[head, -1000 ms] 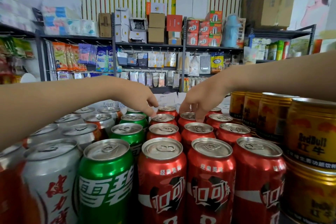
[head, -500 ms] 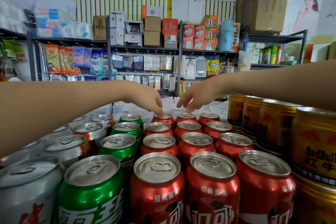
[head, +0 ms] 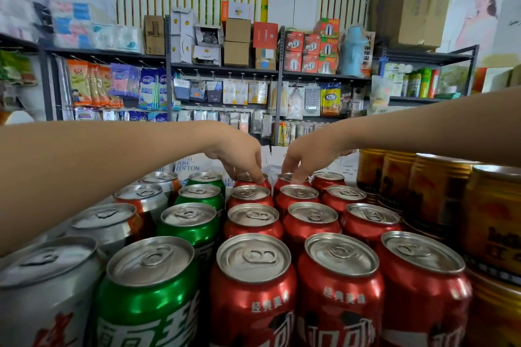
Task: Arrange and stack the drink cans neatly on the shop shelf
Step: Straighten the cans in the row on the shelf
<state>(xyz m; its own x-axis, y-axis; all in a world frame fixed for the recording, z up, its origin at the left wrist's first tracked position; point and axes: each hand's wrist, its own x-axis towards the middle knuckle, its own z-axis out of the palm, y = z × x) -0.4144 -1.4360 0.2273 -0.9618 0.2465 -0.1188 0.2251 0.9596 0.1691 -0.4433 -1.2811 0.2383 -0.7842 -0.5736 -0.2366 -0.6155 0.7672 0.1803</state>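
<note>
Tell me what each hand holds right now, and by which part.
The left hand pinches the back-left red can by its top rim. The right hand pinches the back-middle red can, also at the top rim.

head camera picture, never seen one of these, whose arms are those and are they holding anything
There is no machine here. The picture comes from a wide-angle camera worn on a person's head, looking forward and down, so the two bare arms are the wearer's own.

In front stand rows of drink cans, tops up: red cans in the middle, green cans to their left, silver cans further left, and stacked gold cans on the right. Behind is a shelf unit with packets and boxes.

The left hand reaches to the back-left red can, fingertips bent down onto its top. The right hand does the same on the back-middle red can. Both cans stand in their row. Whether the fingers grip the rims or only touch them cannot be told.
</note>
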